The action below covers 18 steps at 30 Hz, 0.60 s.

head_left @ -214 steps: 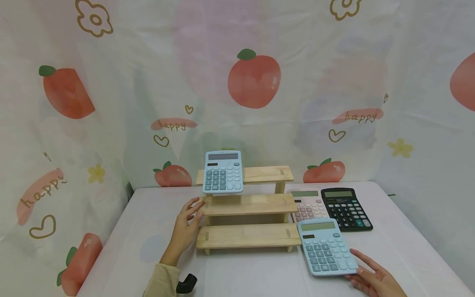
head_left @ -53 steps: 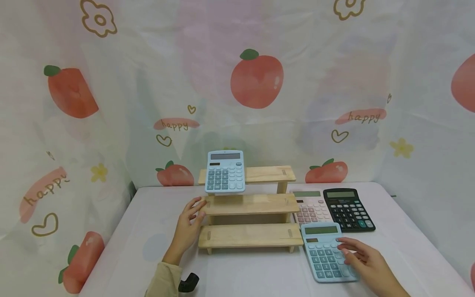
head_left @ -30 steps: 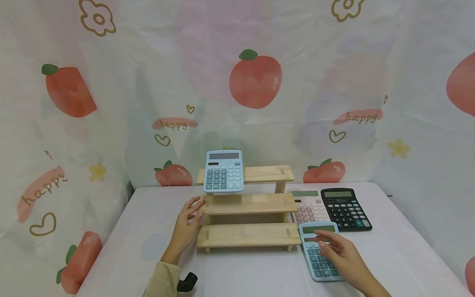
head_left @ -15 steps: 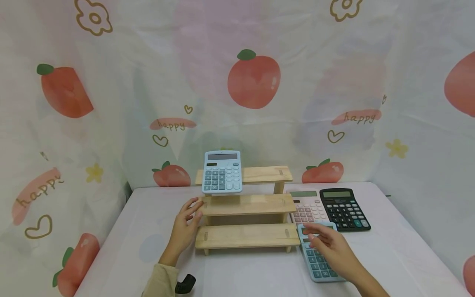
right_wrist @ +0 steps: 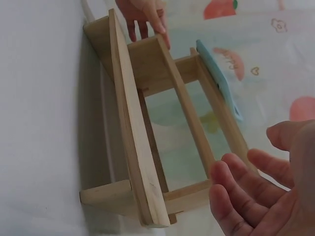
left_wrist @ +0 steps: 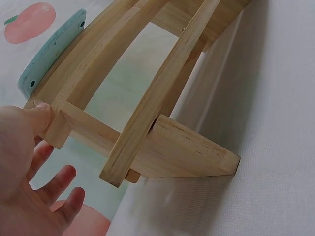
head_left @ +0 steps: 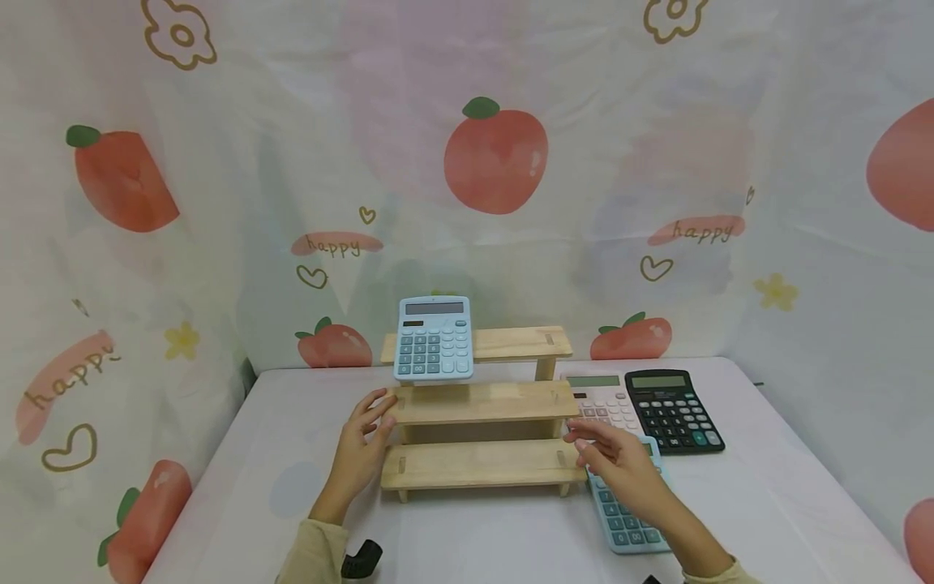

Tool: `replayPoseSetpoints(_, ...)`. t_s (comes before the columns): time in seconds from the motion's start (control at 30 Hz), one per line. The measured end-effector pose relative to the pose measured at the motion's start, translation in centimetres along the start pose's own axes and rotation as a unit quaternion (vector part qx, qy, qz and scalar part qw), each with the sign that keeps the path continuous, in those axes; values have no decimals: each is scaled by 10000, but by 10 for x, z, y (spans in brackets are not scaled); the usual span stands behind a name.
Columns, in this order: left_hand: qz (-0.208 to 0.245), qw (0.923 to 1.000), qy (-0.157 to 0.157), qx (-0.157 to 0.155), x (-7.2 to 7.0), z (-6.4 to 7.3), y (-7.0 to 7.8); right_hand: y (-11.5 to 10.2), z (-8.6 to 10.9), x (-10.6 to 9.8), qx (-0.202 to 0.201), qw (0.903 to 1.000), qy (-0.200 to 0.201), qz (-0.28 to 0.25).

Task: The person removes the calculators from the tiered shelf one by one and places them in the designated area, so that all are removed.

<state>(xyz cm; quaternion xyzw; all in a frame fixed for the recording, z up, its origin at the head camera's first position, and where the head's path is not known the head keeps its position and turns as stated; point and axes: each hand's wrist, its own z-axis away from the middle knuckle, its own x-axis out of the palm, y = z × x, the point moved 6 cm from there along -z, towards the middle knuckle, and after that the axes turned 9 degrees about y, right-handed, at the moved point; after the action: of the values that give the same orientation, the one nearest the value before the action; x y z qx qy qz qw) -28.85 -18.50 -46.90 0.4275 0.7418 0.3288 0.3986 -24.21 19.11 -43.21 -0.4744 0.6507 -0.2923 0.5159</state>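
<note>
Wooden shelf [head_left: 481,467] is stood on table [head_left: 460,535]. Mid tier [head_left: 481,403]'s L end is touched by L hand [head_left: 357,458], fingers loosely spread; R hand [head_left: 626,470], fingers slightly bent, nothing held, is poised nr R end, contact unclear. Prob. steadying step; R-end grip likely needed next.

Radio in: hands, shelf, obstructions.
Left hand touching left end of wooden shelf. Right hand empty, near right end, contact unclear. Upright, with blue calculator on top tier. Second blue calculator beside right end, possibly obstructing.
</note>
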Motion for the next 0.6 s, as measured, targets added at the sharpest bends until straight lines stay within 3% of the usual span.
replayPoseSetpoints(0.6,16,10000,-33,-52,0,0,1,-12,-26,28,-554,9952,-198,-780)
